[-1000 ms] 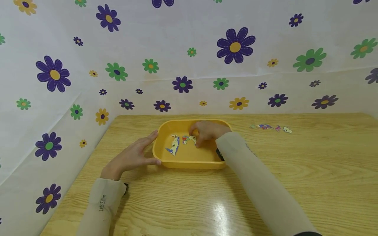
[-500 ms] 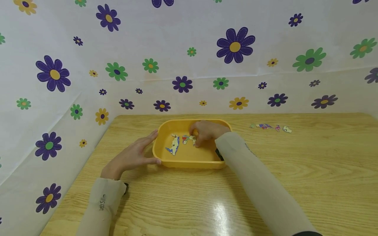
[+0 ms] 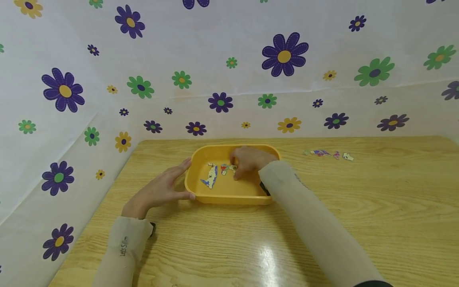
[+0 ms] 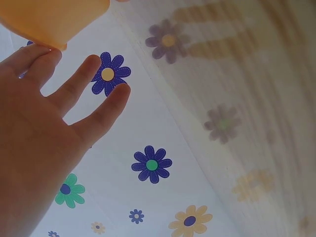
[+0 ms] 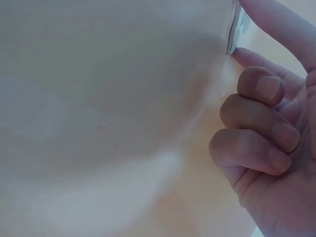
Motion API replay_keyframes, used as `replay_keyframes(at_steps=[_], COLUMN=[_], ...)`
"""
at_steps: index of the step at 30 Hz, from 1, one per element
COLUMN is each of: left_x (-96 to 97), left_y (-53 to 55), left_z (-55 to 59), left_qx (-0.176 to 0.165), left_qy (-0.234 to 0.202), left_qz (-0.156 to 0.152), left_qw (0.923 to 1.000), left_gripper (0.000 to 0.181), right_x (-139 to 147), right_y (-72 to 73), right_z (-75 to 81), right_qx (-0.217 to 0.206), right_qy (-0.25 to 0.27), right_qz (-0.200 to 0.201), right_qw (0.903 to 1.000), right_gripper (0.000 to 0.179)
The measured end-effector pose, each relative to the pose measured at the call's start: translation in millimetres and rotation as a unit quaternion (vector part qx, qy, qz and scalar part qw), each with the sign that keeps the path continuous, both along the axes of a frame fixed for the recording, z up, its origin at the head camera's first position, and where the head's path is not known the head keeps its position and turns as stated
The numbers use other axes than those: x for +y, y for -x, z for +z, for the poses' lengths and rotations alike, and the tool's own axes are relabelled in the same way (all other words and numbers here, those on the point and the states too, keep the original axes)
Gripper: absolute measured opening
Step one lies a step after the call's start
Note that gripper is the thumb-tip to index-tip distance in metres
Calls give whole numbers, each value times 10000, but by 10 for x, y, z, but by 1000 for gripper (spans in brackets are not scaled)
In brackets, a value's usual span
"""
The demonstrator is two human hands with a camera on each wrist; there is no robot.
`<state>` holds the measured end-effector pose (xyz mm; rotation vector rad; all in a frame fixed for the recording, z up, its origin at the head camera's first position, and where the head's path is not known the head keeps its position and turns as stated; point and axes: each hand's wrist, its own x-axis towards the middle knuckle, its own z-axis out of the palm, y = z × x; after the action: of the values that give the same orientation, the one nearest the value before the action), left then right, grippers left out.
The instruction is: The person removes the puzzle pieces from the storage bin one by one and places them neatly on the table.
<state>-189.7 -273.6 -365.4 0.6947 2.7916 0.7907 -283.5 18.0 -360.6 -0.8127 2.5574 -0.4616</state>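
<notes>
A yellow plastic tub (image 3: 233,201) stands on the table with flat printed cut-out pieces on its floor. My left hand (image 3: 162,189) rests on the tub's left end, fingers long and spread, thumb at the front corner. Inside the tub is my right hand (image 3: 248,162), reaching down to a small multicoloured piece (image 3: 224,169) with a red patch. In the right wrist view, thumb and index finger pinch the thin edge of the piece (image 5: 232,29), and the other fingers curl into the palm. A larger cream-and-blue piece (image 3: 210,177) lies to its left.
Several small printed pieces lie in a row at the back right of the table, among them a purple one (image 3: 320,153) and a whitish one (image 3: 347,156). A flower-patterned white sheet (image 3: 215,79) borders the wooden table (image 3: 215,243) behind and on the left.
My right hand has shifted slightly left, its fingertips covering a bit more of the multicoloured piece. My left hand keeps its place on the tub, and the head view has drifted a little.
</notes>
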Motion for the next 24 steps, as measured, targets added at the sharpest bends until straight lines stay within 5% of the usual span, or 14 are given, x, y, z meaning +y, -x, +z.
replay_keyframes(at_steps=[24], left_x=[-3], left_y=[3], left_z=[-6], left_qx=[-4], left_qy=[-4], left_qz=[50], left_qw=[10000], left_gripper=[106], right_x=[-90], right_y=[-78], right_z=[45], right_qx=[171], right_qy=[-310], right_qz=[-152], right_qw=[9993], right_gripper=[36])
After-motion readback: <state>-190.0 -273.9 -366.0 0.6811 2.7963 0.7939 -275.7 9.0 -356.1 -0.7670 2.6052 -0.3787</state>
